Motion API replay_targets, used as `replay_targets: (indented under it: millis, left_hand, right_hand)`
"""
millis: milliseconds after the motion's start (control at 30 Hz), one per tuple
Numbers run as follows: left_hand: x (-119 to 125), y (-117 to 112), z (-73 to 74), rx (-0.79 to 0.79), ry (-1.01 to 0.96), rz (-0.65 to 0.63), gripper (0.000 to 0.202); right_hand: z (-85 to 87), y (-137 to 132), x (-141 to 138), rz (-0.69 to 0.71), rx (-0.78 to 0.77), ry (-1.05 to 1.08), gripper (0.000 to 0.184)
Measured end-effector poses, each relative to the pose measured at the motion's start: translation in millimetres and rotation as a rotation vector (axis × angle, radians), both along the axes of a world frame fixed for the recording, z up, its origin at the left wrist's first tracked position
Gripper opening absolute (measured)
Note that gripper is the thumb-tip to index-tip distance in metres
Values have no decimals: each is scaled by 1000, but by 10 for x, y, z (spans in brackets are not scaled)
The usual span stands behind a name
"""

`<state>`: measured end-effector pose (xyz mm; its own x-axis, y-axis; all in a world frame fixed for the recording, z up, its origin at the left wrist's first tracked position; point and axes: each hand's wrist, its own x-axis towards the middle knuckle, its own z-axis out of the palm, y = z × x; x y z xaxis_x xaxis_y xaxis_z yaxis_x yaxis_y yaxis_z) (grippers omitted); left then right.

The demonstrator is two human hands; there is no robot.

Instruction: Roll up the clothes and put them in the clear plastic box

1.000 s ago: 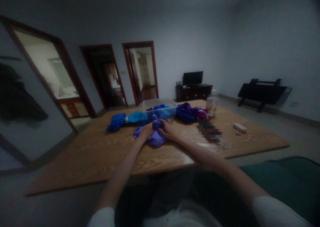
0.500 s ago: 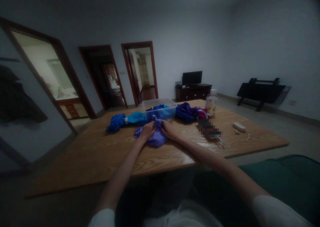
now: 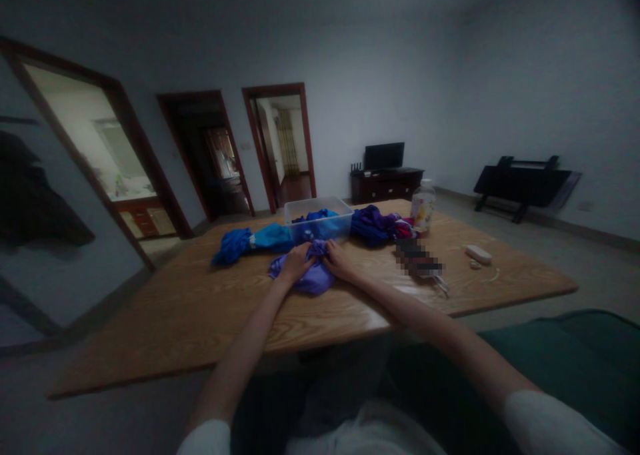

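Observation:
A crumpled purple cloth (image 3: 314, 280) lies on the wooden table (image 3: 200, 321) in front of me. My left hand (image 3: 296, 263) grips its left part with curled fingers. My right hand (image 3: 338, 259) pinches its right part, and the two hands nearly touch over the cloth's far edge. Just behind them stands a clear plastic box (image 3: 318, 218) with blue fabric inside.
Blue cloths (image 3: 250, 240) lie left of the box, and a dark purple and red pile (image 3: 377, 225) lies to its right. A bottle (image 3: 423, 206), a dark blurred object (image 3: 418, 259) and a small white item (image 3: 479, 253) sit further right. Doorways line the far wall.
Both hands have drawn closer together over the far edge of the purple cloth, bunching it slightly. The view has barely shifted.

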<state>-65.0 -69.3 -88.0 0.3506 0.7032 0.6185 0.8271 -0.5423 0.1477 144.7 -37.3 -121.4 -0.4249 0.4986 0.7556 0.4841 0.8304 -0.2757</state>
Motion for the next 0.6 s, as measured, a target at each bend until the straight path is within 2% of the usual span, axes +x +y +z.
replay_targets:
  millis: [133,267,433,600]
  left_hand:
    - [22,-31,49,16,23,13,33]
    - [52,-130,152,112,54,33,30]
    - [83,-193,241,219,104,87,32]
    - [62,-83,203,192,193,162,26]
  right_hand:
    - [108,-119,5,53,15,70,36]
    - [180,-189,7,44,26,90,36]
    - [162,-150,-12,-30,67,92,32]
    - [109,-82,-16,-92,81,49,30]
